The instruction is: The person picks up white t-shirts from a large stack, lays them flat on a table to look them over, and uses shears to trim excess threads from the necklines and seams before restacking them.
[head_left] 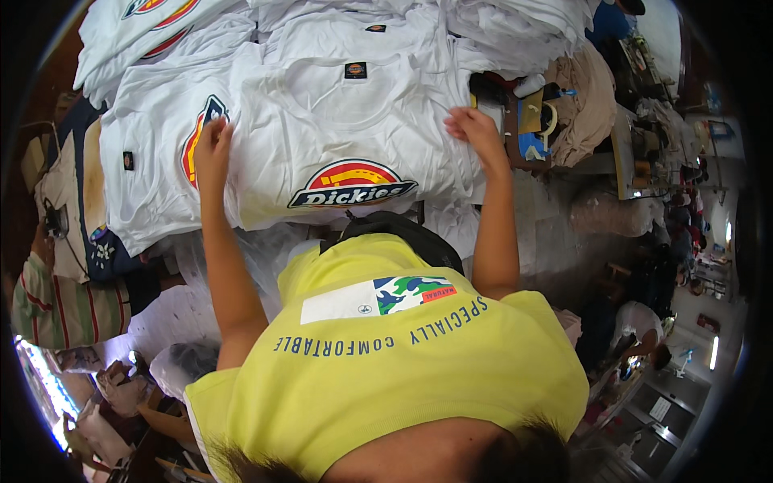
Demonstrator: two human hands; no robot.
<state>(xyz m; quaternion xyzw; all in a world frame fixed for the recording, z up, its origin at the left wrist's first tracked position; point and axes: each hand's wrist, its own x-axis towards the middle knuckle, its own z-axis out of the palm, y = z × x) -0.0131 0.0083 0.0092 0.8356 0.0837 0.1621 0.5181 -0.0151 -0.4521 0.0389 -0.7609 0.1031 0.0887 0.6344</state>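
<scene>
A white T-shirt [270,161] lies spread front up before me, its neckline toward the far side. It has a black neck label [355,71] and a red, yellow and navy print [352,183] near its close edge. Over its left side is my left hand [212,151], the fingers bent and close together; whether cloth is pinched in them cannot be made out. At the right side, my right hand [478,135] has its fingers loosely bent and apart, close to the shirt's edge, with nothing visible in them. Another printed white T-shirt [153,121] lies to the left.
More white shirts [515,28] are heaped at the back. To the right, a tape roll [550,119] sits in a cluttered box beside beige cloth [584,97]. A person in a striped shirt [72,310] is at the left. Clear plastic [266,249] hangs below the table's near edge.
</scene>
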